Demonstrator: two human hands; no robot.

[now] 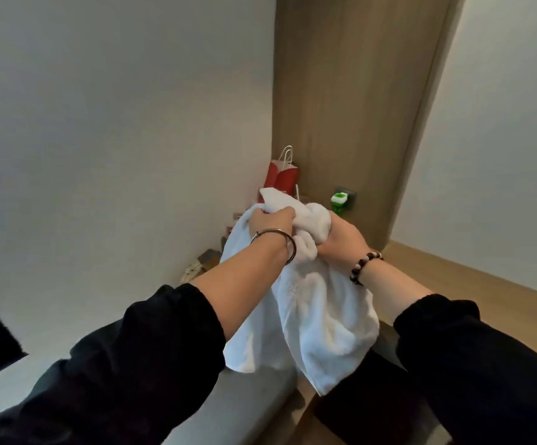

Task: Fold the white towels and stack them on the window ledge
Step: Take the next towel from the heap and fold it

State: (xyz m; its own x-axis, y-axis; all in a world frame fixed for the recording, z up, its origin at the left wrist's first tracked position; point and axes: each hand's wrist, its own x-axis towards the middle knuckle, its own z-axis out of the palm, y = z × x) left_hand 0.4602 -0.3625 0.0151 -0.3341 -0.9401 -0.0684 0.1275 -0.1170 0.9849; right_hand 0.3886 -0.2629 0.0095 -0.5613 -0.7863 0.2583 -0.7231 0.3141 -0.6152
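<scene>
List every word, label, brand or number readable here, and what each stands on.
No text is readable.
On the red paper bag: any print is too blurred.
On the green and white pack: too small and blurred.
On the white towel: no print visible.

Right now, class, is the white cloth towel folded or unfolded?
Unfolded: the white cloth towel hangs bunched and crumpled, its top gripped by the left hand and right hand.

A wooden floor point(472, 284) is seen on the right, running back to a tall wooden panel point(350, 107). By the panel's foot a red paper bag point(280, 178) is stood upright, its base hidden behind the white towel point(321, 316), and a small green-and-white object point(339, 199) is set to its right. A grey surface point(254, 399) is seen lower down, beside the floor.
</scene>
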